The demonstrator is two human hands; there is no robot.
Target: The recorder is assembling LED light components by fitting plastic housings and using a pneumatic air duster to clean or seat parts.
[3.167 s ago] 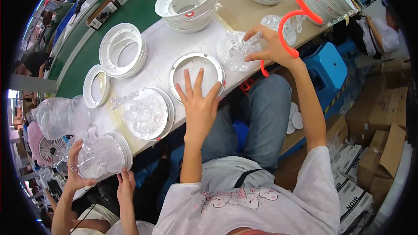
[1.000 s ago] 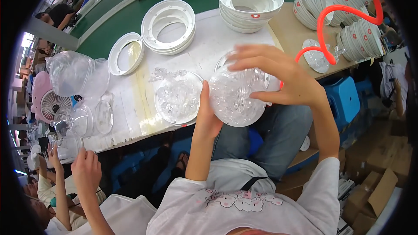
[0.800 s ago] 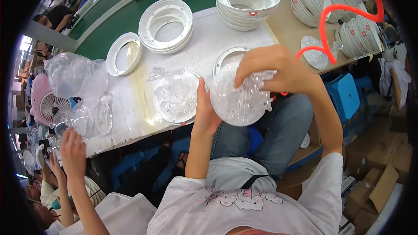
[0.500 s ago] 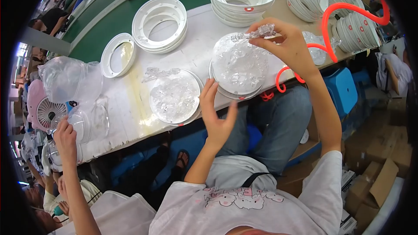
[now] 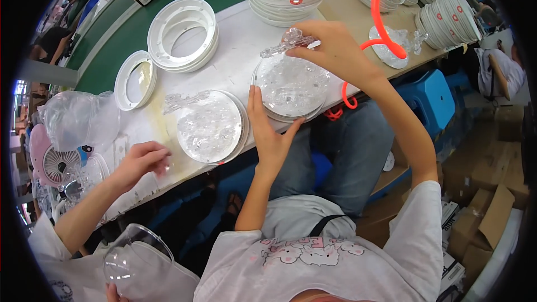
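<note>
Thumb and fingers spread wide, the left hand [image 5: 271, 144] touched the disc [image 5: 295, 88], seemingly for steadiness; the right hand [image 5: 340, 51] pinched clear plastic [image 5: 291, 39] between closed fingers.

I'm wearing a loose, pale grey-white T-shirt [image 5: 358, 271], its cloth softly creased, with short, wide sleeves [image 5: 417, 212] that leave my forearms [image 5: 405, 120] bare. Across the front runs a print [image 5: 319, 250] of little white cartoon animals, dark-outlined and touched with pink, under a line of pink lettering. A narrow black strap [image 5: 327, 223] crosses near my waist. Below are faded blue jeans [image 5: 366, 145]. My left hand [image 5: 269, 142] and right hand [image 5: 335, 50] are bare too.
</note>
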